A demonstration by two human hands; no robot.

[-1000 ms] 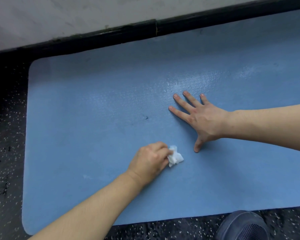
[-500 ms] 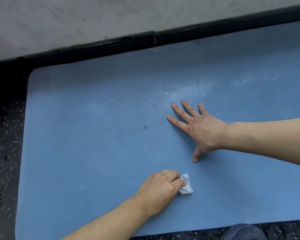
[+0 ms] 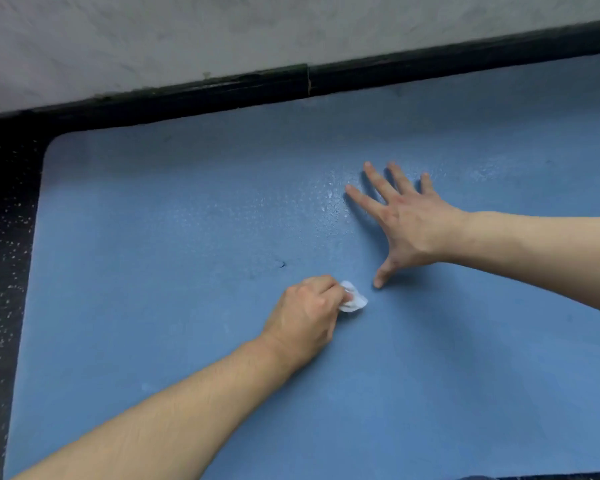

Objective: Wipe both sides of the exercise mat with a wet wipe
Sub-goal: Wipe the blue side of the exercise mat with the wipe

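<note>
Wipe [image 3: 353, 301] balled small in curled left hand [image 3: 309, 315] fingers — risks missed strips near mat [image 3: 153, 237] edges; right hand [image 3: 407, 221] splayed flat — could slip.

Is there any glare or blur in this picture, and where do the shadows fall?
Head view: glare patch on the blue mat beside the right hand; that hand's fingers cast dark shadows leftward; the left hand and wet wipe are slightly soft; the baseboard bends from wide-angle distortion.

No legible text, label, brand, number or sign to be read, none found on the blue exercise mat [image 3: 187, 306], none on the white wet wipe [image 3: 354, 301]
</note>
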